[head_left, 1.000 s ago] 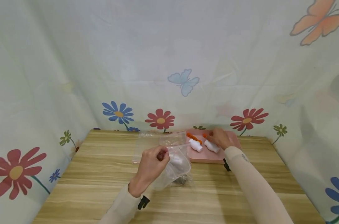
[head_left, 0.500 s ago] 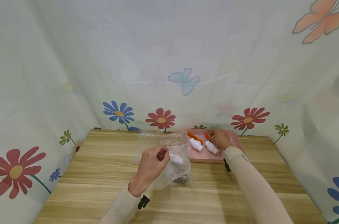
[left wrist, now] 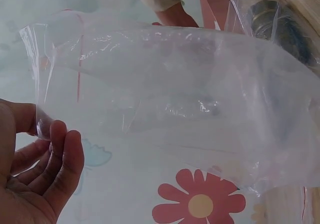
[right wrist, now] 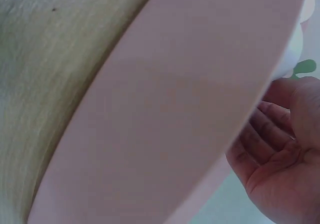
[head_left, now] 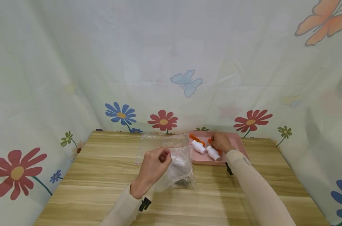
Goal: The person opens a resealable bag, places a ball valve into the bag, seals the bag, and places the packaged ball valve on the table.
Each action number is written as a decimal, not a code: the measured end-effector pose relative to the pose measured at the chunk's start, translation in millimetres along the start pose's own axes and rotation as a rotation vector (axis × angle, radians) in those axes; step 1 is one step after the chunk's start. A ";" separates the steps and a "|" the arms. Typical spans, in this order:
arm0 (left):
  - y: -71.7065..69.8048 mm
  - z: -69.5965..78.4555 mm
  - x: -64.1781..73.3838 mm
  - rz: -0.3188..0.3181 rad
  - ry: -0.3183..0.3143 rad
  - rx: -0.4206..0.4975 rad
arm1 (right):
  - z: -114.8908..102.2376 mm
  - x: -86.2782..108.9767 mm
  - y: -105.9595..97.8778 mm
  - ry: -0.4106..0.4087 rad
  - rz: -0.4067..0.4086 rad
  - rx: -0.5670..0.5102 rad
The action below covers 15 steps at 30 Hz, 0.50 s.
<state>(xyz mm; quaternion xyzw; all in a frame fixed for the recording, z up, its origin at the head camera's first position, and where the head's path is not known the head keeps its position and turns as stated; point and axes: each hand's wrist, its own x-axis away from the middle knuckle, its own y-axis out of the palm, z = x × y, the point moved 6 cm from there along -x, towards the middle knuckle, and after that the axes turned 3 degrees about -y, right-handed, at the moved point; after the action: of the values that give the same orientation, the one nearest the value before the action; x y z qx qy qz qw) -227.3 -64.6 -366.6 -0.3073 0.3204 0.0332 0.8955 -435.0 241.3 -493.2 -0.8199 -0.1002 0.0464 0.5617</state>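
Note:
In the head view my left hand (head_left: 155, 166) pinches the upper edge of a clear zip bag (head_left: 180, 163) between thumb and fingertips. The left wrist view shows that bag (left wrist: 150, 94) hanging spread out from the fingers. A dark item (left wrist: 280, 29) shows through clear plastic beside it. My right hand (head_left: 222, 142) reaches down into a pink tray (head_left: 200, 162), over an orange knobbly stick (head_left: 209, 140) and just behind a white bottle-shaped piece (head_left: 213, 153). Its fingertips are hidden by the tray rim in the right wrist view, so whether they grip the stick is unclear.
On the tray's left side lie a second white piece (head_left: 198, 147) and another orange stick (head_left: 195, 138). More flat clear bags (head_left: 149, 141) lie on the wooden table (head_left: 108, 163) left of the tray. A flower-printed curtain (head_left: 148, 62) stands behind the table.
My right hand has shifted slightly toward me inside the tray. The right-hand white piece has moved a little nearer, and more of the orange stick shows. The left hand stays put.

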 end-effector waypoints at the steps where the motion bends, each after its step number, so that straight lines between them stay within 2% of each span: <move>1: 0.1 0.3 0.0 0.002 0.000 -0.002 | -1.2 0.3 -0.8 -0.004 0.007 -0.002; 5: 0.1 1.6 -0.5 0.003 0.001 -0.009 | -6.9 2.9 -4.1 -0.033 0.006 -0.011; 12: -1.6 4.0 -1.3 -0.011 -0.017 -0.007 | -14.4 9.9 -10.4 -0.054 -0.079 -0.027; 15: -1.9 4.3 -1.2 -0.018 -0.024 -0.014 | -15.5 14.0 -13.9 -0.059 -0.091 -0.018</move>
<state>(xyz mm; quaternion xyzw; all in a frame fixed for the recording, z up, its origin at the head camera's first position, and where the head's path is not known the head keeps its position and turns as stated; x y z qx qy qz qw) -225.4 -63.6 -362.3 -0.3157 0.3066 0.0312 0.8974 -420.0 235.1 -474.1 -0.8177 -0.1545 0.0442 0.5528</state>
